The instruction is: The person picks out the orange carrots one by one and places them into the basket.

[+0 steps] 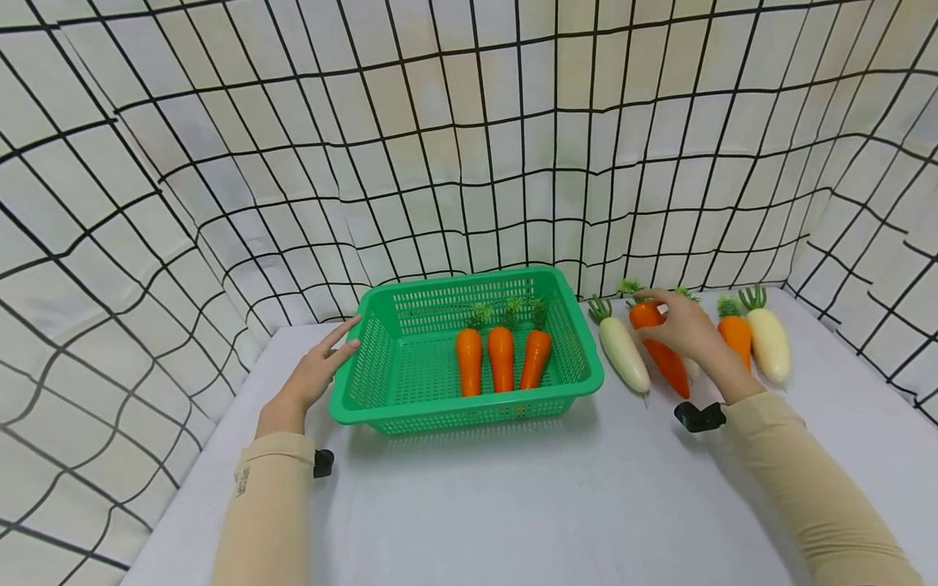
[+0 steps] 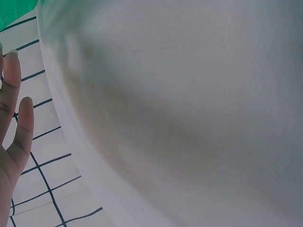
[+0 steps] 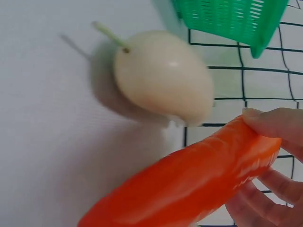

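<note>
My right hand (image 1: 685, 327) pinches an orange carrot (image 1: 668, 366) near its leafy top, right of the green basket (image 1: 469, 413). In the right wrist view, thumb and fingers lie on either side of this carrot (image 3: 189, 175), with a white radish (image 3: 161, 75) beside it. The same radish (image 1: 624, 356) lies between basket and carrot in the head view. My left hand (image 1: 311, 376) has its fingers extended at the basket's left rim. In the left wrist view, part of the left hand (image 2: 12, 127) shows at the edge. Inside the basket, three carrots (image 1: 501, 360) lie side by side at the right.
Further right lie another carrot (image 1: 736, 335) and a white radish (image 1: 771, 346). A pale vegetable (image 1: 691, 370) is mostly hidden behind the right hand and its carrot. White cloth walls with a black grid (image 1: 469, 138) stand around the white table (image 1: 513, 505).
</note>
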Available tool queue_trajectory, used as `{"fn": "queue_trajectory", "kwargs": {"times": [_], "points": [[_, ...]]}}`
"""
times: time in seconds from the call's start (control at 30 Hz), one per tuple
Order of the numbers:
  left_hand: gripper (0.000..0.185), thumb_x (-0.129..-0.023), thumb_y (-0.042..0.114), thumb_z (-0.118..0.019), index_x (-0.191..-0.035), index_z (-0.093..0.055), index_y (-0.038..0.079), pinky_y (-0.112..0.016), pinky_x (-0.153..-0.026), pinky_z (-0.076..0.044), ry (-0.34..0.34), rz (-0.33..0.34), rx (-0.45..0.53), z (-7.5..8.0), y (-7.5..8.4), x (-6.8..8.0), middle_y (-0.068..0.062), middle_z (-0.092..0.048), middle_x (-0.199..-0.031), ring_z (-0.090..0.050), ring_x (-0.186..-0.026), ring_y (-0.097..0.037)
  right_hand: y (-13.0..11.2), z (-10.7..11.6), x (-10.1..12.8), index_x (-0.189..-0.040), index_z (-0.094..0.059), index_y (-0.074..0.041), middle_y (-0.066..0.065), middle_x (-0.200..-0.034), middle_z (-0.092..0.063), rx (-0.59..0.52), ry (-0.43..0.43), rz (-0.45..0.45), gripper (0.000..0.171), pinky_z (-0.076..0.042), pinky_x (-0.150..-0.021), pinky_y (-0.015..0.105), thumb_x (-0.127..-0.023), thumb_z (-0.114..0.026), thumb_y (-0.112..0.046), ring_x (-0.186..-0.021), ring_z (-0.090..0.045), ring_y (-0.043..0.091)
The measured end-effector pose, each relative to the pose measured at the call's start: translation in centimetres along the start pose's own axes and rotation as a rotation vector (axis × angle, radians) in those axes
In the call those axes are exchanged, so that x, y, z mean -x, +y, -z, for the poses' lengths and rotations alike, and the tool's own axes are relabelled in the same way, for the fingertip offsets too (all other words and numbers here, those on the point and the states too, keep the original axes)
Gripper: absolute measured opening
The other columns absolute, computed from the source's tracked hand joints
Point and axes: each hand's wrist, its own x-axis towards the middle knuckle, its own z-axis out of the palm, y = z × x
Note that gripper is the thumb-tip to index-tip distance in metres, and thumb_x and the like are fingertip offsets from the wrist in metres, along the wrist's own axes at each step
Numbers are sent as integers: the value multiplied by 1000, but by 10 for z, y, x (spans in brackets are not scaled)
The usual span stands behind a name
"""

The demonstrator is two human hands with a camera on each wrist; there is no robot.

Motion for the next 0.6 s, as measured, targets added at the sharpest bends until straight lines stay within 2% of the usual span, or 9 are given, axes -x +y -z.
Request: {"fn": "queue_trajectory", "kwargs": {"times": [0.17, 0.37, 0.6], "points": [[66, -108, 54, -40, -166, -18, 31, -71, -107, -35, 0, -4, -5, 1, -3, 0, -31, -29, -161, -36, -140, -54, -11, 14, 2, -149, -49, -2, 30, -138, -50, -15, 9, 19, 64, -53, -83, 52, -92, -76, -12, -116, -52, 47], [66, -108, 54, -40, -166, -19, 31, -71, -107, -35, 2, -11, -9, 1, -3, 0, -30, -26, -162, -35, -141, -54, -27, 27, 3, -152, -46, -4, 31, -144, -45, -68, -2, 25, 66, -52, -91, 58, -94, -75, -14, -124, -49, 49], [66, -108, 53, -41, -166, -18, 30, -70, -107, -36, -7, -12, 4, 0, -3, 0, -31, -27, -161, -35, -141, -54, -55, 43, -8, -153, -45, -5, 28, -146, -45, -83, -42, 70, 68, -52, -91, 57, -95, -76, -18, -125, -49, 47]]}}
